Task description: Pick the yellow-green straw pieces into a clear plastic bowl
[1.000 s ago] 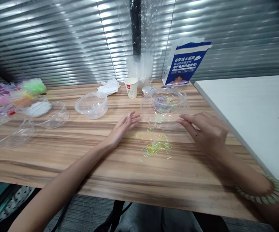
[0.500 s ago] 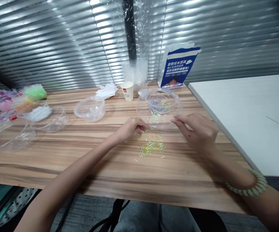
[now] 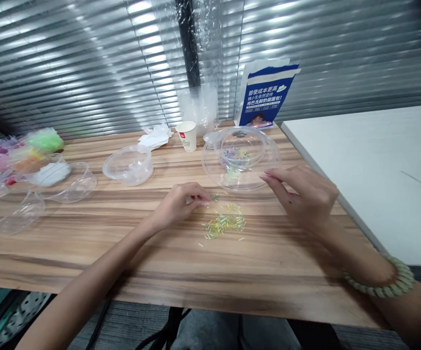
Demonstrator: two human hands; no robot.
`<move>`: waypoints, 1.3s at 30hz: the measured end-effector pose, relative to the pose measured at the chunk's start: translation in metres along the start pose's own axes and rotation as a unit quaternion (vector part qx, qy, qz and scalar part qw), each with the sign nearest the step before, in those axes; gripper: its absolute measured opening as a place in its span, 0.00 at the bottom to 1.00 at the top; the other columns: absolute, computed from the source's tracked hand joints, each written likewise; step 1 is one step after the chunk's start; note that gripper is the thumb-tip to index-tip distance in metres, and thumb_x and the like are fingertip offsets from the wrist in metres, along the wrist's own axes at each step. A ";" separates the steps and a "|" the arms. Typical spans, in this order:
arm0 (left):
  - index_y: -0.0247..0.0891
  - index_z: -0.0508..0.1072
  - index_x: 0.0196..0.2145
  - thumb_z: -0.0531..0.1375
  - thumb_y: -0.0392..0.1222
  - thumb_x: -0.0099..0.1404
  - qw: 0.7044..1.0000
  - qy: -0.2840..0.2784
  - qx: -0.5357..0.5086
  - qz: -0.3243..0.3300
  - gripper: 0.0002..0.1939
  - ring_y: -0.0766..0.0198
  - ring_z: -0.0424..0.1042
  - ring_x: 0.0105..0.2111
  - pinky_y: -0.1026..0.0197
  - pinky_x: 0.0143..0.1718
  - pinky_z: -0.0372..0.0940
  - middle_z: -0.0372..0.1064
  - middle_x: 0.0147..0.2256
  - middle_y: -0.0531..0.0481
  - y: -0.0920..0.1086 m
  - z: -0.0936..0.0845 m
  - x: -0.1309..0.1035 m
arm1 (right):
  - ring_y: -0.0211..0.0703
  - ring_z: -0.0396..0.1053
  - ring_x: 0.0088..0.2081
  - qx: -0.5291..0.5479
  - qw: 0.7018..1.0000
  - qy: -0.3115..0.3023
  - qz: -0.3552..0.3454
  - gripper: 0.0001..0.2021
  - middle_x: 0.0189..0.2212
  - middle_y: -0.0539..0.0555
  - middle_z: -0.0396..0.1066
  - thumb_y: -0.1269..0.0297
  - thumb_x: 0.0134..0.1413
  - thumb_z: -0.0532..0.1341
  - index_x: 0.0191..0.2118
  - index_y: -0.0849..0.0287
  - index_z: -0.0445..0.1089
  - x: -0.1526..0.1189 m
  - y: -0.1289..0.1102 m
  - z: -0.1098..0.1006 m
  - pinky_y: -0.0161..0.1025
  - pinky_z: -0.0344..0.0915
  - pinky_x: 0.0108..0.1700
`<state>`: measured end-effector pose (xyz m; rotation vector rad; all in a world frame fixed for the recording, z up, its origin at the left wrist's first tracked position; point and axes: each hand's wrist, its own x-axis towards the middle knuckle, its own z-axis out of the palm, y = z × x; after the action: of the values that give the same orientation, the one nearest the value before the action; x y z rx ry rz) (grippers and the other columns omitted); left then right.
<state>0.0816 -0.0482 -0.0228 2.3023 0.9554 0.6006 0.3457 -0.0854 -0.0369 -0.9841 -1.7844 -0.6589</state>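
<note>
A paper cup (image 3: 186,137) with a red mark stands near crumpled white tissue (image 3: 155,136), a blue-and-white bag (image 3: 267,95) before slatted blinds (image 3: 86,68), and a white tabletop (image 3: 374,160) lies to the right

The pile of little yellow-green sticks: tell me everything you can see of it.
The pile is a loose, low heap of short, thin sticks, mostly yellow and green, some paler, perhaps plastic. It lies on the wood-grain table, with stray sticks scattered around it. The left hand is beside a few on the far side; whether it touches any is unclear.
</note>
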 end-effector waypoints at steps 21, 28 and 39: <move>0.34 0.73 0.34 0.52 0.28 0.63 0.995 -0.026 0.087 0.032 0.11 0.63 0.68 0.35 0.61 0.37 0.63 0.69 0.33 0.47 0.003 0.017 -0.043 | 0.37 0.68 0.23 -0.010 1.000 -0.022 -0.006 0.04 0.21 0.49 0.72 0.72 0.53 0.63 0.34 0.56 0.69 0.000 -0.002 0.000 0.34 0.62 0.26; 0.33 0.73 0.36 0.52 0.30 0.65 0.988 0.040 0.145 0.031 0.10 0.61 0.67 0.36 0.58 0.38 0.63 0.69 0.35 0.43 0.002 0.015 -0.039 | 0.37 0.68 0.23 -0.007 1.000 -0.016 -0.020 0.05 0.21 0.50 0.72 0.73 0.52 0.63 0.33 0.57 0.69 0.001 -0.003 0.000 0.34 0.62 0.26; 0.35 0.71 0.44 0.64 0.43 0.58 0.999 -0.043 -0.021 0.019 0.17 0.60 0.68 0.43 0.56 0.45 0.65 0.69 0.43 0.43 0.016 0.025 -0.047 | 0.36 0.66 0.22 -0.015 0.999 -0.034 0.002 0.02 0.19 0.47 0.70 0.68 0.54 0.62 0.31 0.56 0.70 -0.004 -0.001 0.003 0.34 0.61 0.26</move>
<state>0.0736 -0.1008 -0.0399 2.2942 0.8529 0.5289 0.3439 -0.0850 -0.0413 -1.0416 -1.8369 -0.6585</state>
